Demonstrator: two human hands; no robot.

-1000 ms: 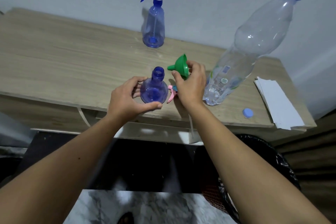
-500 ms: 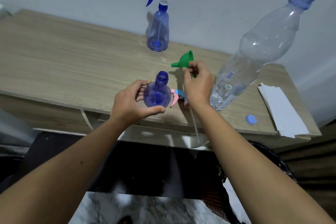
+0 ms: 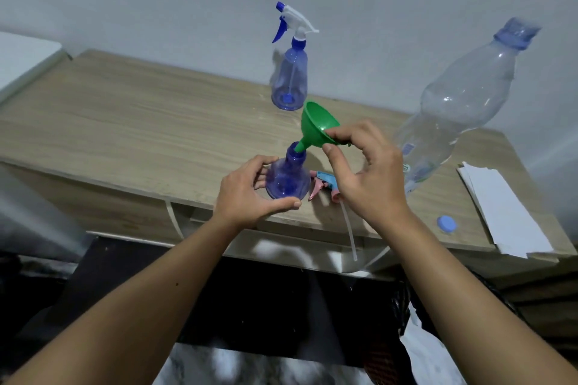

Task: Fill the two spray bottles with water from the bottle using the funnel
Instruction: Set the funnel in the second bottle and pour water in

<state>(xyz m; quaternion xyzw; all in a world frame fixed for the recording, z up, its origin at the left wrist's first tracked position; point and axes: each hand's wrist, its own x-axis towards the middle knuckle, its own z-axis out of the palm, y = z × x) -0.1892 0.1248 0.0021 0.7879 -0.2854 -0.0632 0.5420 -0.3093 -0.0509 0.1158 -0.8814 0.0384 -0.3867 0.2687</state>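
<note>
Near the front edge of the wooden table (image 3: 125, 122), the left hand (image 3: 250, 194) curls around the base of the open spray bottle (image 3: 289, 178): its fingers wrap the far left side of the blue body and its thumb lies along the near side, so the bottle stands upright inside the curve of that hand. The bottle's neck is uncapped, and the spout of the green funnel (image 3: 319, 128) sits at or just inside its mouth; the funnel is tilted, its wide cone leaning up and away to the right. Further back, close to the wall, the second spray bottle (image 3: 289, 78) stands upright with its white and blue trigger head screwed on, well apart from both hands. Just right of the open bottle, the removed pink and blue trigger head (image 3: 322, 184) lies on the table, its clear tube hanging over the front edge. The right hand (image 3: 372, 178) pinches the funnel's rim on its right side, forefinger on top and thumb beneath. Right of that hand stands the large clear water bottle (image 3: 456, 109), uncapped at its blue neck. Its blue cap (image 3: 446, 223) lies near the front edge, beside a stack of white paper (image 3: 503, 212).
</note>
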